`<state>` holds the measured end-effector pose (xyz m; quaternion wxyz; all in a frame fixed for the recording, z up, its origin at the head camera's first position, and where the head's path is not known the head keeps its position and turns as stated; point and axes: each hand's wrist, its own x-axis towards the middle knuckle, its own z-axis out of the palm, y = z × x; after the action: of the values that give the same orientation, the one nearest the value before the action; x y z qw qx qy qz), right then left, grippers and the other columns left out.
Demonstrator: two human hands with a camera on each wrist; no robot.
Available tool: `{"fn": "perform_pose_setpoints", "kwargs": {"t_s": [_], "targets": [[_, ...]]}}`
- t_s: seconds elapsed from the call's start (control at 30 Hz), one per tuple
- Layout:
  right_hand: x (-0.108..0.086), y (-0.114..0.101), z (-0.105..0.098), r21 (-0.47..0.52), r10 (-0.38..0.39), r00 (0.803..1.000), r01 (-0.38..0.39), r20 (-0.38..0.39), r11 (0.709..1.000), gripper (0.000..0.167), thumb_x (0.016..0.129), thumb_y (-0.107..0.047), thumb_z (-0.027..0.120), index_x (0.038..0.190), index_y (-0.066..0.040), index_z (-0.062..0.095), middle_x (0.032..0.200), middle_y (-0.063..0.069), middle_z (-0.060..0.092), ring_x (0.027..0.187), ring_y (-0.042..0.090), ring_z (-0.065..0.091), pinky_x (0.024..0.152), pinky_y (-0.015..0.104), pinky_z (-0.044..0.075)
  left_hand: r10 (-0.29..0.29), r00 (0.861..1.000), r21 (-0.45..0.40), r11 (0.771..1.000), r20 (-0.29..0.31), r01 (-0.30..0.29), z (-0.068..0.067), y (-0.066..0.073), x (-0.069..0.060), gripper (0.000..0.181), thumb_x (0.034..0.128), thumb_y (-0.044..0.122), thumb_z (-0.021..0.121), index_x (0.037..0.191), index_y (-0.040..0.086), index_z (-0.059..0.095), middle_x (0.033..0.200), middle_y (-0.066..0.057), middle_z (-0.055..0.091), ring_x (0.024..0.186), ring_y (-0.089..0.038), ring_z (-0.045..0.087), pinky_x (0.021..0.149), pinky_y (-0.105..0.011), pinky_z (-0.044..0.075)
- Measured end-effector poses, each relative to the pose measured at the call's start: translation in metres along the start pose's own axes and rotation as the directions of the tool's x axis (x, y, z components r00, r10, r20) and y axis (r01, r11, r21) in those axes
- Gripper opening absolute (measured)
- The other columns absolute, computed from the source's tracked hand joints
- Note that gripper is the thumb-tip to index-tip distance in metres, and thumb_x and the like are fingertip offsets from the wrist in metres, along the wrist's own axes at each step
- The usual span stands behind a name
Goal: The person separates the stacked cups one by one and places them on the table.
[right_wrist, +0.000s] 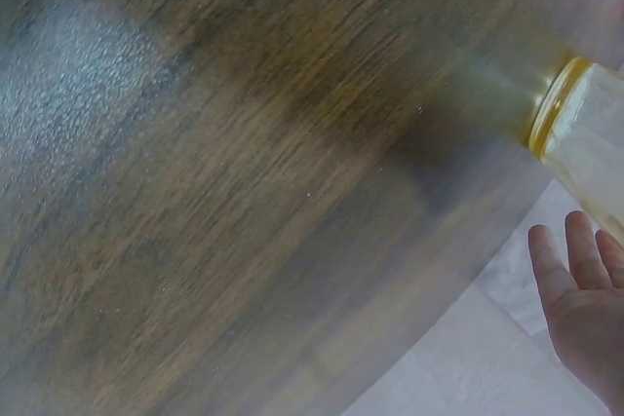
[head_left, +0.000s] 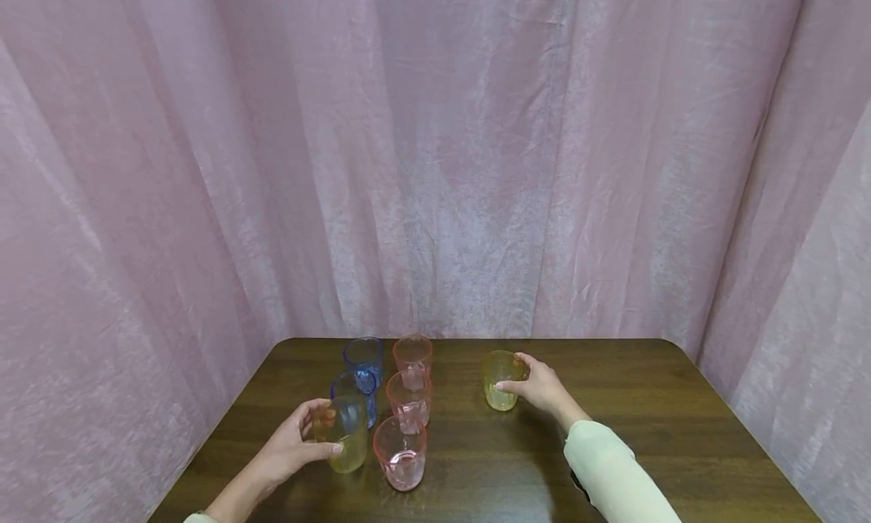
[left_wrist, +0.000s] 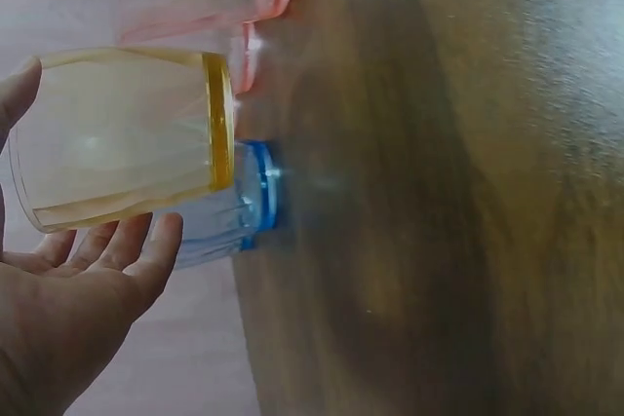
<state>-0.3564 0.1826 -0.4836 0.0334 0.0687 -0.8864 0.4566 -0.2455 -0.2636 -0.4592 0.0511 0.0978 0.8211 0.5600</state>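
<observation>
My left hand [head_left: 289,447] grips a clear yellow cup [head_left: 348,440], thumb on the near side and fingers on the far side. In the left wrist view that yellow cup [left_wrist: 127,133] looks held upright a little above the table. My right hand [head_left: 544,391] holds a second yellow cup [head_left: 502,383] between thumb and fingers, farther back and to the right. The right wrist view shows only part of this cup [right_wrist: 590,143], with its base close to the tabletop; whether it touches is hard to tell.
Two blue cups, the nearer [head_left: 367,410] partly behind the left yellow cup, stand at the left. Beside them runs a row of three pink cups, the front one [head_left: 401,455] close to the left yellow cup. Pink curtains [head_left: 463,168] surround the brown wooden table [head_left: 646,402].
</observation>
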Motion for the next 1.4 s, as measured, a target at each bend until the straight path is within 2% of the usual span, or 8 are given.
{"fn": "perform_pose_setpoints", "kwargs": {"t_s": [0.2,0.33,0.53,0.8,0.97,1.17,1.3,1.4], "targets": [[-0.002,0.001,-0.002,-0.017,0.010,1.000,-0.010,0.012,1.000,0.085,0.083,-0.030,0.082,0.147,0.006,0.038,0.142,0.025,0.051,0.128,0.045,0.048,0.104,0.056,0.040,-0.012,1.000,0.005,1.000,0.026,0.012,0.004,-0.010,0.001,0.087,0.0820,0.015,0.081,0.147,-0.003,0.027,0.144,-0.024,0.041,0.136,-0.046,0.036,0.110,-0.059,0.031],[-0.004,0.002,-0.003,-0.012,0.021,0.999,-0.021,0.027,1.000,0.087,0.085,-0.032,0.080,0.149,0.006,0.035,0.145,0.025,0.047,0.127,0.046,0.048,0.102,0.057,0.042,-0.005,0.999,0.012,1.000,0.039,0.004,0.007,-0.015,0.002,0.088,0.0809,0.015,0.082,0.147,-0.004,0.027,0.143,-0.026,0.042,0.133,-0.046,0.039,0.108,-0.056,0.037],[-0.005,0.001,-0.002,-0.028,0.025,1.000,-0.025,0.014,0.999,0.088,0.084,-0.032,0.081,0.149,0.006,0.035,0.144,0.026,0.047,0.128,0.047,0.047,0.102,0.057,0.041,-0.033,0.997,0.013,0.999,0.072,0.032,0.008,-0.021,0.001,0.089,0.0797,0.015,0.083,0.146,-0.005,0.027,0.144,-0.028,0.040,0.136,-0.051,0.033,0.108,-0.060,0.034],[-0.005,-0.005,0.000,-0.059,0.023,1.000,-0.024,-0.012,0.998,0.088,0.082,-0.032,0.083,0.148,0.005,0.038,0.144,0.027,0.047,0.130,0.046,0.045,0.103,0.058,0.040,-0.032,0.997,0.039,0.999,0.063,0.030,0.008,-0.023,0.001,0.089,0.0799,0.018,0.084,0.145,-0.006,0.028,0.142,-0.025,0.043,0.135,-0.050,0.036,0.107,-0.064,0.033],[-0.008,-0.011,0.004,-0.042,0.020,1.000,-0.021,-0.015,0.999,0.090,0.079,-0.034,0.085,0.147,0.003,0.040,0.143,0.026,0.049,0.125,0.043,0.051,0.099,0.056,0.044,-0.030,0.997,0.045,0.999,0.070,0.026,0.006,-0.025,0.000,0.089,0.0799,0.018,0.084,0.145,-0.006,0.028,0.143,-0.026,0.043,0.135,-0.049,0.036,0.107,-0.064,0.032],[-0.013,-0.024,0.008,-0.019,0.003,0.999,-0.004,-0.053,1.000,0.090,0.075,-0.037,0.087,0.145,0.000,0.044,0.135,0.024,0.056,0.112,0.035,0.060,0.091,0.049,0.051,-0.029,0.997,0.050,0.998,0.067,0.025,0.005,-0.026,-0.001,0.089,0.0800,0.018,0.084,0.145,-0.006,0.027,0.143,-0.026,0.044,0.135,-0.048,0.037,0.107,-0.063,0.032],[-0.019,-0.036,0.009,0.009,-0.003,0.998,0.004,-0.070,1.000,0.088,0.076,-0.037,0.086,0.145,-0.003,0.045,0.135,0.021,0.057,0.114,0.035,0.059,0.090,0.049,0.051,-0.019,0.997,0.056,0.998,0.071,0.015,0.005,-0.024,-0.001,0.089,0.0807,0.018,0.083,0.145,-0.006,0.027,0.143,-0.027,0.043,0.135,-0.048,0.037,0.107,-0.063,0.032],[-0.022,-0.045,0.011,0.052,-0.011,0.997,0.015,-0.082,0.999,0.087,0.076,-0.038,0.086,0.145,-0.005,0.046,0.137,0.017,0.057,0.119,0.037,0.056,0.095,0.049,0.049,-0.018,0.997,0.056,0.998,0.070,0.014,0.004,-0.024,0.000,0.089,0.0807,0.018,0.083,0.145,-0.005,0.027,0.143,-0.026,0.043,0.135,-0.048,0.036,0.107,-0.064,0.032]]}}
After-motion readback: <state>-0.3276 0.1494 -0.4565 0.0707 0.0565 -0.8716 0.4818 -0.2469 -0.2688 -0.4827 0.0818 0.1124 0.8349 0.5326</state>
